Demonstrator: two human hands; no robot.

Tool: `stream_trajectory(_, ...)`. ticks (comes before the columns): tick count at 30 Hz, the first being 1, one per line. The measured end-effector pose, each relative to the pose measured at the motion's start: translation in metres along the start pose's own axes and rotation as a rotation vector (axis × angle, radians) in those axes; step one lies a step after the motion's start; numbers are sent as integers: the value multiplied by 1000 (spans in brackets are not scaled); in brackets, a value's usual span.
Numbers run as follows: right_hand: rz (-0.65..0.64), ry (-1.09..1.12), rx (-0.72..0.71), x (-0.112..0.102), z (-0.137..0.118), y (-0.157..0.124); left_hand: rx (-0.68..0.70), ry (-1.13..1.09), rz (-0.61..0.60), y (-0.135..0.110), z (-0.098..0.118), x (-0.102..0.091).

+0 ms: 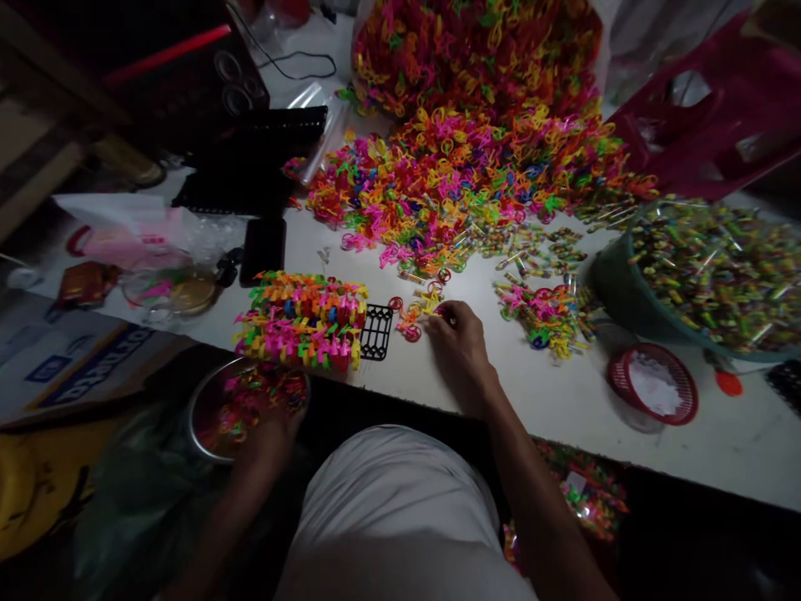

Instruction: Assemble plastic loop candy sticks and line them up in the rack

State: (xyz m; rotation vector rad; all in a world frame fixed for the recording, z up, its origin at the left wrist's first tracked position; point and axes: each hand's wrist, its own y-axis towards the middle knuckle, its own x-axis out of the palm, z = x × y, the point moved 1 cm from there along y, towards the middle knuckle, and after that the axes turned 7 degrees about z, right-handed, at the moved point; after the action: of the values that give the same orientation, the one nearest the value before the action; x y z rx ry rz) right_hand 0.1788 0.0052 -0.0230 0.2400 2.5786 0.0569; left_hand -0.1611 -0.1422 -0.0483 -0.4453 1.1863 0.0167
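Observation:
My left hand (pixel 275 421) reaches down into a metal bowl (pixel 195 415) of small coloured plastic pieces, below the table's front edge; its fingers are blurred and partly hidden among them. On the white table, my right hand (pixel 464 332) is closed with fingertips pressed together by a yellow plastic piece (pixel 430 302); what they pinch is too small to make out. Left of these fingertips lie orange and red ring-shaped pieces (pixel 410 324). A black grid rack (pixel 376 332) stretches leftward, most of it covered by rows of colourful pieces (pixel 300 321).
A large heap of coloured plastic pieces (pixel 450 175) covers the table's back. To the right stand a green tub (pixel 610 275) full of small tubes and a red basket (pixel 692 392) with white bits. A smaller pile (pixel 544 313) sits between. A phone (pixel 263 250) lies left.

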Motion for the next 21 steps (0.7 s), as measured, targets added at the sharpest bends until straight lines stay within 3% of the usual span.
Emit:
stream_trajectory(3,8,181,138,-18,3,-15,190,-291,-163,-15,68,1)
stream_trajectory(5,-16,284,158,-27,1,-25,281,-554,-257,-20,118,-1)
stream_trajectory(8,-90,314,74,-35,-4,-41,198,-919,-226,-10,181,0)
stream_trajectory(10,-135,272,-4,-36,-5,-50,156,-1096,-211,6,211,5)
stream_trajectory(14,-132,227,-6,-38,-2,-60,150,-1228,-248,31,235,18)
stream_trajectory(16,-109,232,16,-42,-1,-60,230,-1158,-185,35,235,22)
stream_trajectory(19,-68,186,-81,-49,-3,-54,425,-984,-61,32,233,22)
stream_trajectory(21,-6,142,-167,-51,-5,-51,417,-998,-50,29,232,20)
